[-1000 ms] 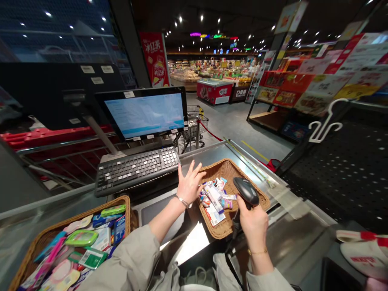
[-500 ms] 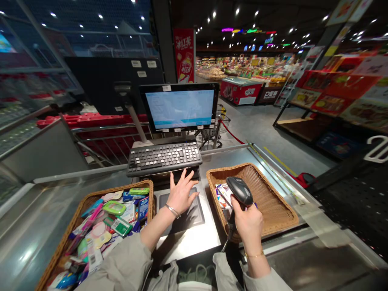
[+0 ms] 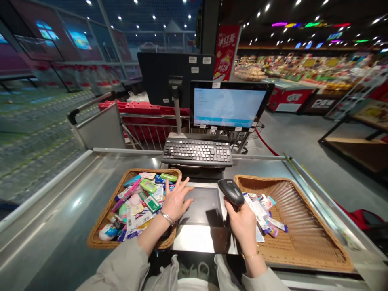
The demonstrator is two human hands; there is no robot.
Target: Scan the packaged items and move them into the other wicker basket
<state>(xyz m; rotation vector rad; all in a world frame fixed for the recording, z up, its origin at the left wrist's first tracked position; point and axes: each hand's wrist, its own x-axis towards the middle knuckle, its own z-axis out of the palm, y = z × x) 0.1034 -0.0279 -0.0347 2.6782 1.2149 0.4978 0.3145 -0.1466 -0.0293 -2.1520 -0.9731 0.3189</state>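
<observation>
My left hand (image 3: 176,200) is open with its fingers spread, over the right rim of a wicker basket (image 3: 93,228). That basket is heaped with small packaged goods, among them a green-and-white pack (image 3: 150,202), a lime-green case (image 3: 148,186) and a pink one (image 3: 138,186). My right hand (image 3: 242,222) is closed around the grip of a black barcode scanner (image 3: 230,192), its head pointing away from me. Close by on the right sits a second wicker basket (image 3: 315,242), with several small packs (image 3: 260,212) gathered at its left side.
A black keyboard (image 3: 197,152) lies beyond the baskets, below a lit monitor (image 3: 228,106). Another dark screen (image 3: 172,79) stands behind it, facing away. Between the baskets a grey flat panel (image 3: 201,206) is set in the metal counter (image 3: 60,226). A shopping cart (image 3: 151,125) stands behind.
My view has turned left. My left hand has shifted from in front of the keyboard to the left basket's rim. The scanner has moved off the right basket toward the grey panel.
</observation>
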